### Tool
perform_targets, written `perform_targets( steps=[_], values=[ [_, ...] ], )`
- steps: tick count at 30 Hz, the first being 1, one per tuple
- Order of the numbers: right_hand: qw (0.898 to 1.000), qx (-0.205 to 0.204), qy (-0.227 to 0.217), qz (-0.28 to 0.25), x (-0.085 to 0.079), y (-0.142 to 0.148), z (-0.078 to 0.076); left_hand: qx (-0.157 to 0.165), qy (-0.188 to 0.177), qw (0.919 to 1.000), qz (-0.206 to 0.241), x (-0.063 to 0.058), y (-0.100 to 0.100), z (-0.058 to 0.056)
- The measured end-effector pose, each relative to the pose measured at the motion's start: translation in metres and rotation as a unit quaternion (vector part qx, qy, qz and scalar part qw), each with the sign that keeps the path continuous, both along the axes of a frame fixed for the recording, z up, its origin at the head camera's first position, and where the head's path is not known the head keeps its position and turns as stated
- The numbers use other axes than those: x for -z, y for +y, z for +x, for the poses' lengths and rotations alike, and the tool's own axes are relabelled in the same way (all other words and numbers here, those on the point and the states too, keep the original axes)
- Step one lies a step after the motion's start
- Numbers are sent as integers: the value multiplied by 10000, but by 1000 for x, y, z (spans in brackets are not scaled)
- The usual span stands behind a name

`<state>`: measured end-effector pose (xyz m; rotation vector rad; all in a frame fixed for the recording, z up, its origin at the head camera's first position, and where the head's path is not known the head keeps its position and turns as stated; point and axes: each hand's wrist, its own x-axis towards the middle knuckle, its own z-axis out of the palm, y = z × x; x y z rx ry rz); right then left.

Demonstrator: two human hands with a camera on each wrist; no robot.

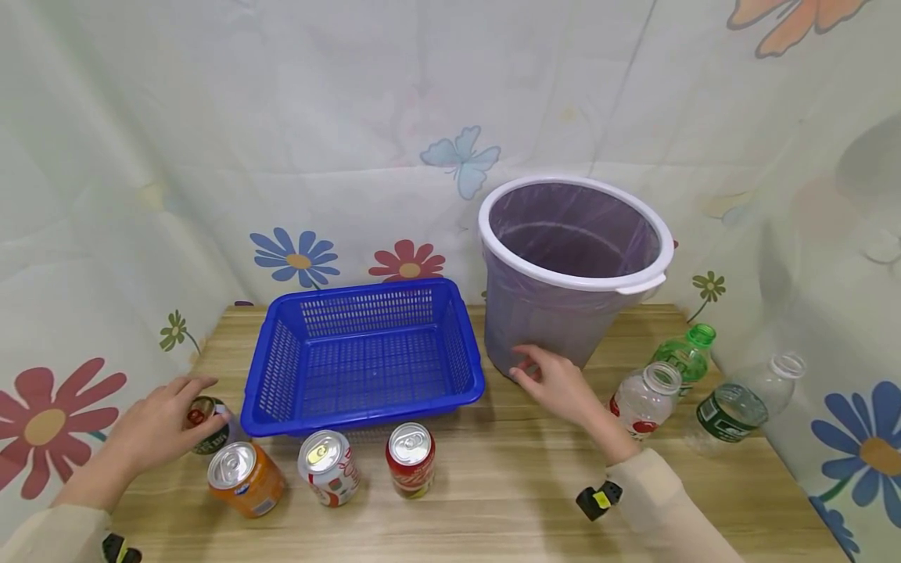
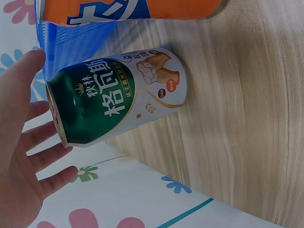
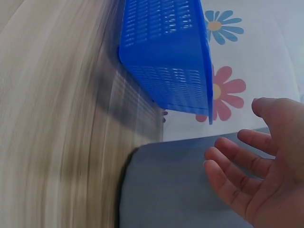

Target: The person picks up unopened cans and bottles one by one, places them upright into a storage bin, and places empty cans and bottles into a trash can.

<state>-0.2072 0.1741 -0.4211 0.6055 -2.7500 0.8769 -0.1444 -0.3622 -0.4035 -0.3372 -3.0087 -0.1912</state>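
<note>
At the table's left, my left hand (image 1: 156, 422) reaches over a green-and-white drink can (image 2: 114, 97), its thumb and fingers spread apart about the can's top end. That can stands upright, partly hidden by the hand in the head view. Beside it are an orange can (image 1: 248, 478), a white-and-red can (image 1: 329, 467) and a red can (image 1: 411, 460). My right hand (image 1: 556, 385) hovers with loosely bent fingers and nothing in them, in front of a grey bin (image 1: 535, 320). To its left sits a blue plastic basket (image 1: 366, 367) with nothing in it.
Right of the bin stand a clear bottle with red print (image 1: 642, 403), a green bottle (image 1: 686, 356) and a clear bottle with a dark green label (image 1: 739, 407). A flower-printed curtain (image 1: 338, 141) encloses the wooden table (image 1: 507, 500).
</note>
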Motion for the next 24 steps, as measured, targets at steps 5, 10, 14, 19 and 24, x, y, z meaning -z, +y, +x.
perform_targets(
  steps=[5, 10, 14, 19, 24],
  values=[
    [10000, 7, -28, 34, 4, -8, -3, 18, 31, 10000, 37, 3, -2, 0],
    [9999, 1, -131, 87, 5, -13, -6, 23, 38, 10000, 85, 5, -3, 1],
    [9997, 12, -244, 32, 6, -18, -10, 57, 43, 9999, 124, 6, -4, 0],
    [9996, 4, -268, -82, 8, -24, -14, 116, 89, 9997, 189, 10, -5, 0],
    [9991, 63, -400, -126, 11, -30, -15, 98, -43, 9997, 235, 13, -5, 0]
  ],
)
